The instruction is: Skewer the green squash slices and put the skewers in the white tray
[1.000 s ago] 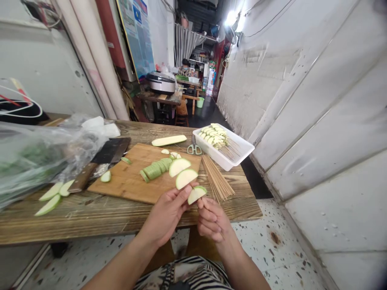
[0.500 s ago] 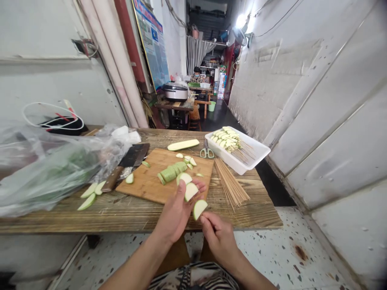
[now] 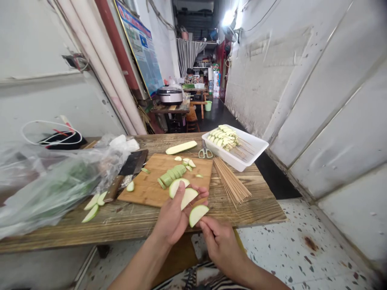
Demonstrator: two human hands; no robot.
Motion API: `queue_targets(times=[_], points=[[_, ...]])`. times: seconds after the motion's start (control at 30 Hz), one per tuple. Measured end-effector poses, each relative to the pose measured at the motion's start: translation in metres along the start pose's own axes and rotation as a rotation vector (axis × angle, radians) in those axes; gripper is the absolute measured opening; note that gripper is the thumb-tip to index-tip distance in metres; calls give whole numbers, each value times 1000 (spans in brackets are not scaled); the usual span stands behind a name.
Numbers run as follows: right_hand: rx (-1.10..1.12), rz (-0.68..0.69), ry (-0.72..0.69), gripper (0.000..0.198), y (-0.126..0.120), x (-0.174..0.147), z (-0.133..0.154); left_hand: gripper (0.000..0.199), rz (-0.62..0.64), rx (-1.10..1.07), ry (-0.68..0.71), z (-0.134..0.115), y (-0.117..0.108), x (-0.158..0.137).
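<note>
My left hand (image 3: 173, 219) is closed around two half-round zucchini slices, a rear slice (image 3: 178, 187) and a front slice (image 3: 189, 198), with thumb on one side and fingers behind. Just in front of its palm, another zucchini slice (image 3: 198, 215) stands at the fingertips of my right hand (image 3: 222, 241). That hand is pinched, apparently on a bamboo skewer through the slice; the stick is mostly hidden. Beyond them, a row of cut zucchini (image 3: 172, 176) and small end pieces lie on the wooden cutting board (image 3: 140, 191).
Right of the board lie loose bamboo skewers (image 3: 231, 183) and scissors (image 3: 205, 153), beside a white tray (image 3: 246, 163) of skewered slices. A zucchini piece (image 3: 181, 147) lies behind the board. Left are a cleaver (image 3: 134, 163) and a plastic bag (image 3: 60, 177). A person sits far back.
The camera view has swung slightly to the right. Both hands keep their grip, and the slices in them have tilted and face the camera more broadly.
</note>
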State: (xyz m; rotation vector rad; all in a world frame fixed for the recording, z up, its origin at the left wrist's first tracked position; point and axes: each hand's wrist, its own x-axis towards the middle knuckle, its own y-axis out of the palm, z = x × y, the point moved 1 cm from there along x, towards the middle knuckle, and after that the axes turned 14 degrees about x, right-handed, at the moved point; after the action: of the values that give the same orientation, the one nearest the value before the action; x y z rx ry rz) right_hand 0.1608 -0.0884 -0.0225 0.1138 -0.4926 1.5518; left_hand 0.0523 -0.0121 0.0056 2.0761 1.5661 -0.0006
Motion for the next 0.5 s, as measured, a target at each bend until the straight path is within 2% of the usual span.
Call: queue_targets(times=[0.33,0.5], points=[[45,-36,-8,24,0,1,1,34,83,33,-35,3,8,-8],[-24,-47,-24,24,-3,2,1,49,96,78,7,5,5,-9]])
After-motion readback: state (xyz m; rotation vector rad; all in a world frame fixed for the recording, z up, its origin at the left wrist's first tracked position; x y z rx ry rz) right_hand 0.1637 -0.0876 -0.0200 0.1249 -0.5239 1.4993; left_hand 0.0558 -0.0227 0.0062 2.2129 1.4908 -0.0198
